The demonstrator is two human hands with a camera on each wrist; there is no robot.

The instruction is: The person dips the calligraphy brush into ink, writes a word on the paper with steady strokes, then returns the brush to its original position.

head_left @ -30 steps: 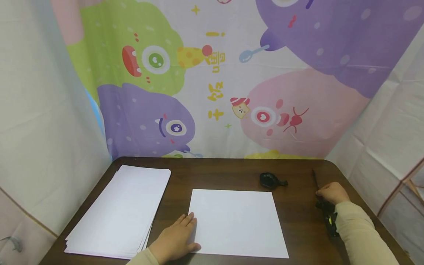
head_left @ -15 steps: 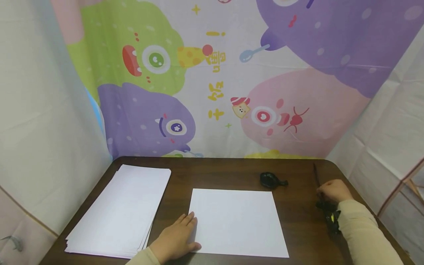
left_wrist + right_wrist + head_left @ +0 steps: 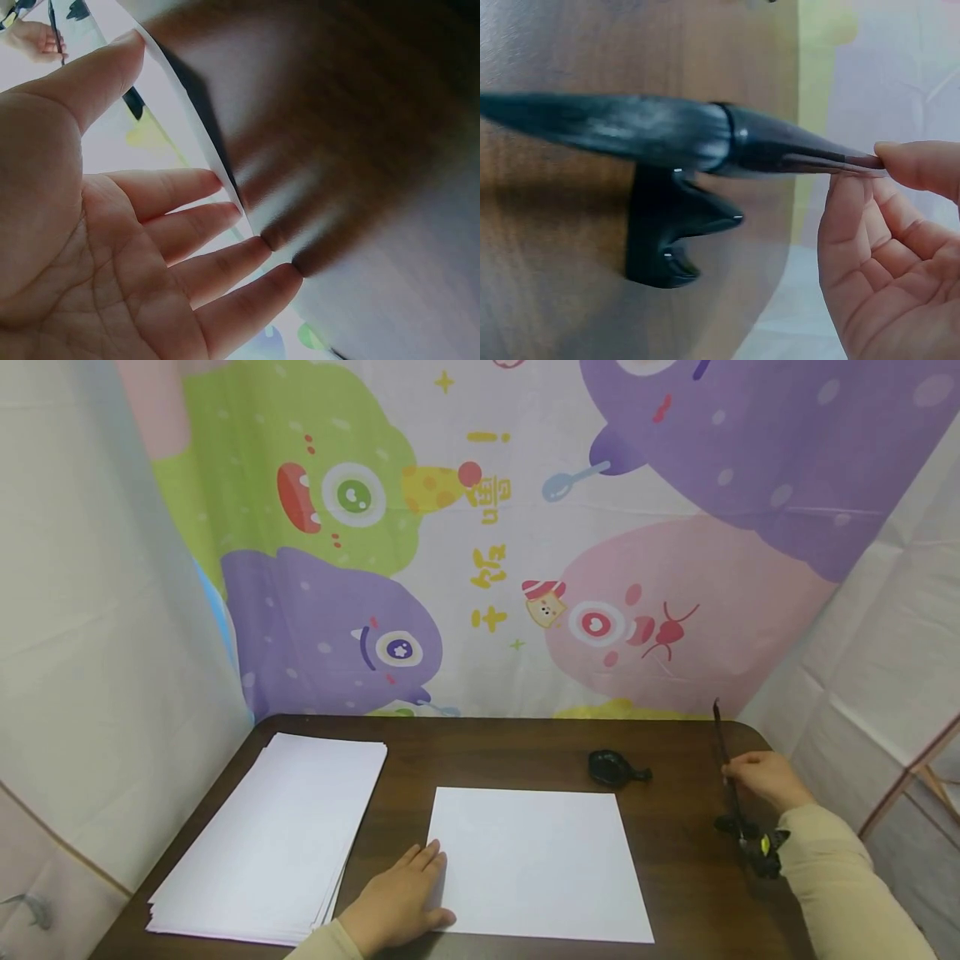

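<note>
My right hand [image 3: 772, 778] pinches the dark handle of a calligraphy brush [image 3: 722, 735] at the table's right side. In the right wrist view, the brush [image 3: 660, 131] shows a long dark tuft with a pointed tip, and thumb and fingertips grip the handle. Just below the tuft stands a glossy dark brush rest [image 3: 649, 232]; whether they touch I cannot tell. My left hand [image 3: 397, 893] lies with extended fingers on the left edge of a white sheet of paper [image 3: 540, 864]. The left wrist view shows this hand's palm [image 3: 112, 247], its fingertips touching the sheet.
A thick stack of white paper [image 3: 277, 835] lies on the left of the brown table [image 3: 495, 752]. Behind the sheet's right corner sits a small dark dish with a short spout or handle [image 3: 607, 768]. A patterned cloth [image 3: 480, 677] hangs behind the table.
My right hand has risen and shifted slightly back and right, lifting the brush from its rest. The left hand and the sheet have stayed put.
</note>
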